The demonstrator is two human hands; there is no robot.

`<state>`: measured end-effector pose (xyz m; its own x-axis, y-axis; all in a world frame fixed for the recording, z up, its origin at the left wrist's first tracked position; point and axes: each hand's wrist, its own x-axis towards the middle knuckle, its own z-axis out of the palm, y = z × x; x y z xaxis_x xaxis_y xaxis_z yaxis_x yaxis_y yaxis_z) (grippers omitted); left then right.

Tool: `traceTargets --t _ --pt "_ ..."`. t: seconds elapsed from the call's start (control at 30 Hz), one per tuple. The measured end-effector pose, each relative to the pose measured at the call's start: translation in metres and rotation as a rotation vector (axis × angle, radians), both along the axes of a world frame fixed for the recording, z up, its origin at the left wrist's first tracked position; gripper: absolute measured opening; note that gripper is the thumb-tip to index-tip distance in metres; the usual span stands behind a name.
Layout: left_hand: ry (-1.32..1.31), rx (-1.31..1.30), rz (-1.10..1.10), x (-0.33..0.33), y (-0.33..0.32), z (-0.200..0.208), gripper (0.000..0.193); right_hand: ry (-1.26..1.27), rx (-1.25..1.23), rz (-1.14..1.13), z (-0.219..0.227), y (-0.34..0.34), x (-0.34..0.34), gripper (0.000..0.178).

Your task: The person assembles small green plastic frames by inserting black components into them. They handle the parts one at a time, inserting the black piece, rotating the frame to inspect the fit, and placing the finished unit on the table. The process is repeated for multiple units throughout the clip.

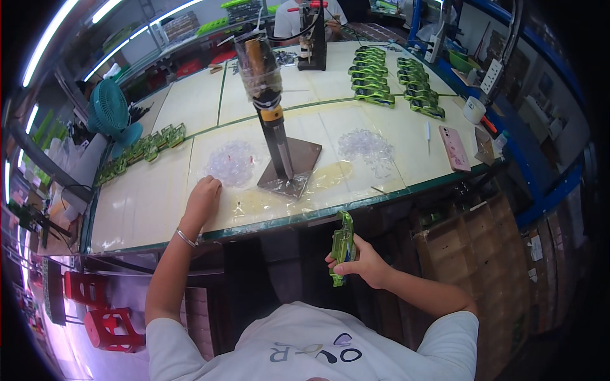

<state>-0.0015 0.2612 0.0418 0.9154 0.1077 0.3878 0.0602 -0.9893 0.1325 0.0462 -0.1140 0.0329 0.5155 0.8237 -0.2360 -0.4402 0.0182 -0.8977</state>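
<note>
My right hand [370, 264] grips a green plastic toy car body [344, 241], held upright in front of the table's near edge. My left hand [204, 198] rests on the tabletop with its fingers drawn together, at the near left edge of a pile of small clear plastic pieces [230, 165]. Whatever those fingers hold, if anything, is too small to make out. A second pile of clear pieces [367, 151] lies to the right. Between the piles stands a tool on a post [277, 136] with a square metal base [305, 155], its top wrapped in clear film.
Rows of green car bodies [373, 75] sit at the far right, and more green parts [151, 145] line the left side. A pink phone [454, 148], a white tape roll [474, 110] and a thin white tool [427, 138] lie right. A teal fan [109, 108] stands left.
</note>
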Motion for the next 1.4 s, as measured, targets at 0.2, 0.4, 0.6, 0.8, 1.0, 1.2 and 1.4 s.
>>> traceTargets --t 0.2,0.4,0.6,0.8,1.0,1.2,1.4 --pt "0.052 -0.009 0.145 0.004 -0.004 0.007 0.009 0.154 0.045 0.086 -0.001 -0.008 0.015 0.062" --pt "-0.013 -0.821 0.279 -0.009 -0.030 0.014 0.012 0.161 0.122 0.093 -0.018 -0.016 0.021 0.063" --pt "0.044 -1.484 0.188 -0.050 -0.092 0.024 0.018 0.278 0.237 0.133 -0.026 -0.018 0.018 0.056" --pt "0.130 -1.768 -0.128 -0.049 -0.163 0.022 0.013 0.288 0.173 0.094 -0.031 -0.020 0.017 0.061" --pt "0.199 -1.788 -0.266 -0.037 -0.198 0.031 0.017 -0.415 -0.120 0.015 -0.027 -0.019 0.017 0.063" --pt "0.162 -1.664 -0.271 -0.033 -0.216 0.028 0.022 -0.698 -0.140 -0.080 -0.025 -0.018 0.016 0.063" --pt "-0.058 -1.048 -0.416 -0.021 -0.222 0.019 0.026 -0.985 -0.094 -0.149 -0.026 -0.018 0.019 0.064"
